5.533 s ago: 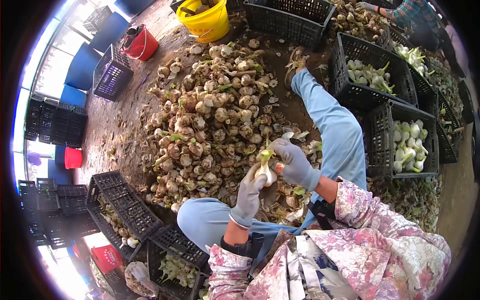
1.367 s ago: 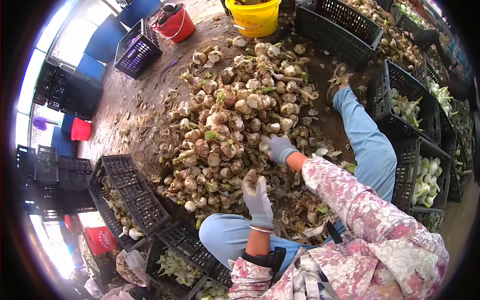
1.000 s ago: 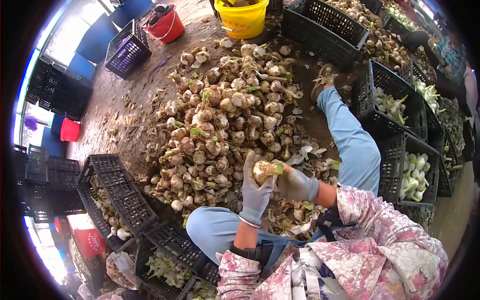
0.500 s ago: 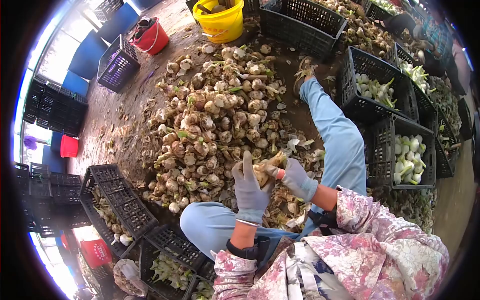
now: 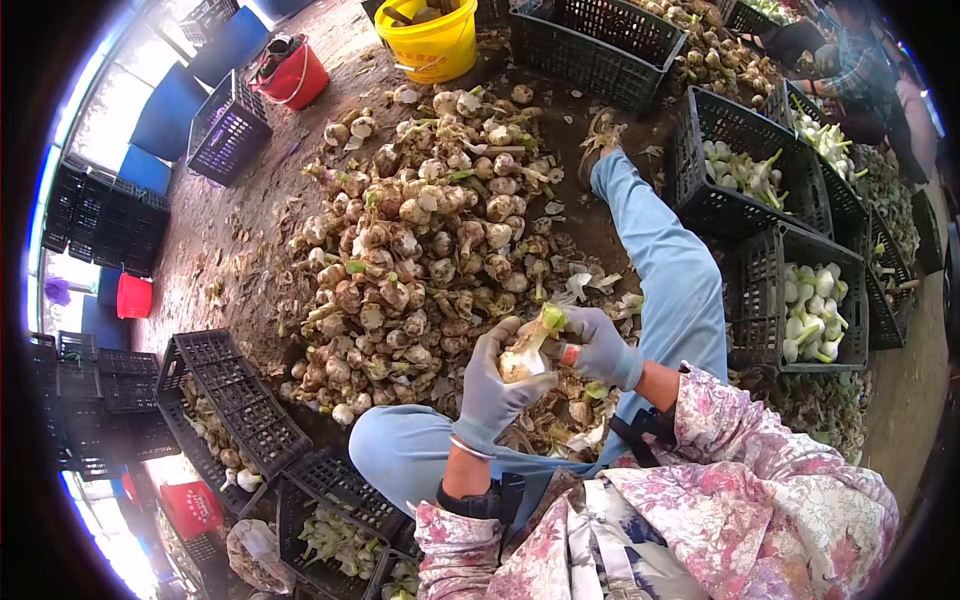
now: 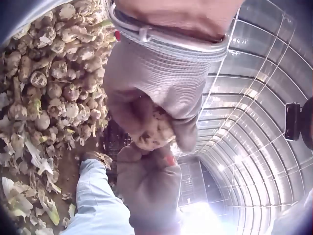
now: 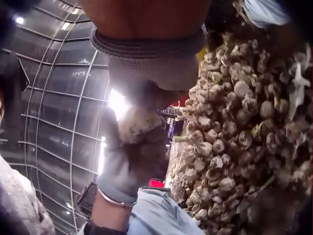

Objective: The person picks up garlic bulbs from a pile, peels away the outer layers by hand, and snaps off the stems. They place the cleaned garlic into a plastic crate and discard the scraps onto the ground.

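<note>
A garlic bulb (image 5: 522, 362) with a short green-yellow stem sits in my gloved left hand (image 5: 492, 392), fingers and thumb curled round it. My gloved right hand (image 5: 600, 347) pinches at the stem end, and a bit of red shows by its thumb. In the left wrist view the bulb (image 6: 155, 133) has brownish, dirty skin and lies between both hands. The right wrist view shows the bulb (image 7: 139, 125) dimly, partly covered by fingers. In front of my hands spreads a big heap of unpeeled garlic (image 5: 410, 250).
Black crates of cleaned white garlic (image 5: 812, 310) stand at the right. A tilted crate (image 5: 235, 400) is at the left by my knee. Peeled skins litter the ground beside my leg. A yellow bucket (image 5: 428, 45) and a red bucket (image 5: 292, 75) stand behind the heap.
My right hand went to the heap, then came back to my left hand. A fresh, dirty garlic bulb is now between the hands; its side shows whiter than half a second ago.
</note>
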`<action>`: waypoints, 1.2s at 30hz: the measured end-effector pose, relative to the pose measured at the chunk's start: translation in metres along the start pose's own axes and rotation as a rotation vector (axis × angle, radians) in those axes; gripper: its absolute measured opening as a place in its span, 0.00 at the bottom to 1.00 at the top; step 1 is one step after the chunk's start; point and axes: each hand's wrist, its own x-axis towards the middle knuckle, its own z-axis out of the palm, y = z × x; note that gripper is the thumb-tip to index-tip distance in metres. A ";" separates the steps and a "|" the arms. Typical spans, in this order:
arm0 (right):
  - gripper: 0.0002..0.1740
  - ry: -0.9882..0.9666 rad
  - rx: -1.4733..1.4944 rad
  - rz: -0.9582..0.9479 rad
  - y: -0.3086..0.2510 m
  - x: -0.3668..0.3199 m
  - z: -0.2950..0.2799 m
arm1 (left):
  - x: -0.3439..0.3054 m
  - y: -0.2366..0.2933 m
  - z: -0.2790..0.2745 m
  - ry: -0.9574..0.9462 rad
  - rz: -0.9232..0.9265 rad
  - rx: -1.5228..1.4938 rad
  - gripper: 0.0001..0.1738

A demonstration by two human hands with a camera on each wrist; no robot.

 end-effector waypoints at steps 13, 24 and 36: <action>0.11 0.197 0.219 0.206 -0.002 -0.014 0.009 | 0.007 -0.005 0.022 0.200 -0.111 -0.508 0.37; 0.19 0.217 1.469 0.361 -0.008 -0.020 -0.002 | -0.002 0.018 0.018 -0.141 -0.216 -0.805 0.43; 0.20 0.383 1.354 0.186 0.019 -0.029 -0.014 | 0.003 0.009 0.020 0.162 -0.097 -0.838 0.23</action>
